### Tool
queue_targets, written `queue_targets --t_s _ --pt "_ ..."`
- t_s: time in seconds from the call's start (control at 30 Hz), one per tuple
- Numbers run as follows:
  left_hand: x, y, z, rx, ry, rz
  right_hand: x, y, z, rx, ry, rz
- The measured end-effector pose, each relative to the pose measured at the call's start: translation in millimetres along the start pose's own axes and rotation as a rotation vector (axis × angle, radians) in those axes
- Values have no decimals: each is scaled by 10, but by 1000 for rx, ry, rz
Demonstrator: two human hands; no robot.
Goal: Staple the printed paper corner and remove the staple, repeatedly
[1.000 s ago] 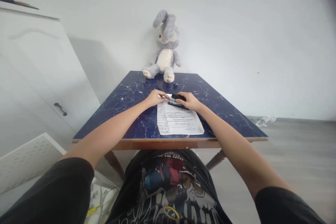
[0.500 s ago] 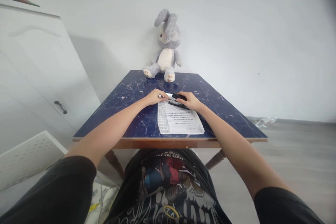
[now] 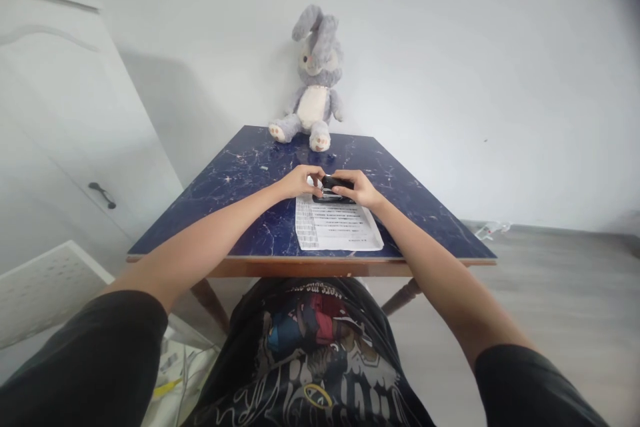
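Both hands meet ahead of the body, over a dark blue marbled table [image 3: 400, 207]. Between them we find a black stapler [image 3: 332, 183], lying crosswise over the far part of a printed sheet [image 3: 337, 227]. The right hand [image 3: 361, 188] grasps its right portion, thumb on the near side, fingers over the top. The left hand [image 3: 301, 181] is curled at the other end, thumb and fingertips at or against it; we cannot tell whether they pinch it or merely steady it. The paper runs from under the hands toward the body, its near edge short of the table's edge. Whether it is 1 sheet or several, we cannot tell. Beyond the hands, well apart, sits a plush rabbit [image 3: 314, 103].

Risks, as we judge them: the left fingertips are close to the stapler's end, so a sudden squeeze from the right could nip them. Neither palm pins the paper, so a sideways push could skew or crease it. If the 2 hands pressed unevenly, the stapler could twist on the smooth surface.
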State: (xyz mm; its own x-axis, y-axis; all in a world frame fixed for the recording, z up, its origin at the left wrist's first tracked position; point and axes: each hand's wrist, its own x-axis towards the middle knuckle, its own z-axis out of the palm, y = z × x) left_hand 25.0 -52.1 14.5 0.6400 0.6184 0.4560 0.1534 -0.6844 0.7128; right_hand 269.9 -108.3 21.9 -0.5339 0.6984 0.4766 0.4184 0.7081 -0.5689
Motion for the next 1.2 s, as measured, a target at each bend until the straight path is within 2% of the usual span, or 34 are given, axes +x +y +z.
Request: queue_targets --t_s 0.1,0.2,0.37,0.47,0.53,0.6,0.73,0.9,1.07,1.2 --pt "21 2 18 5 4 15 13 -39 20 -3 18 -31" --pt "42 6 4 25 13 16 13 -3 -49 -15 11 -18" --pt "34 -89 -18 160 142 4 -93 246 -447 -79 176 89" --pt "11 -155 14 327 99 50 -196 395 -690 -182 247 179" --pt "5 -144 69 348 78 70 -240 432 -752 -189 256 200" --pt "7 -84 141 267 91 60 -249 406 -721 -161 235 167" --pt "4 79 248 36 135 17 -190 222 -538 -117 185 14" --pt "-58 226 250 -66 111 125 -143 16 -463 -77 206 -167" --pt "-114 359 236 23 150 249 -146 18 -448 50 254 -165" --pt "-131 420 225 96 175 311 -140 45 -397 165 272 -107"
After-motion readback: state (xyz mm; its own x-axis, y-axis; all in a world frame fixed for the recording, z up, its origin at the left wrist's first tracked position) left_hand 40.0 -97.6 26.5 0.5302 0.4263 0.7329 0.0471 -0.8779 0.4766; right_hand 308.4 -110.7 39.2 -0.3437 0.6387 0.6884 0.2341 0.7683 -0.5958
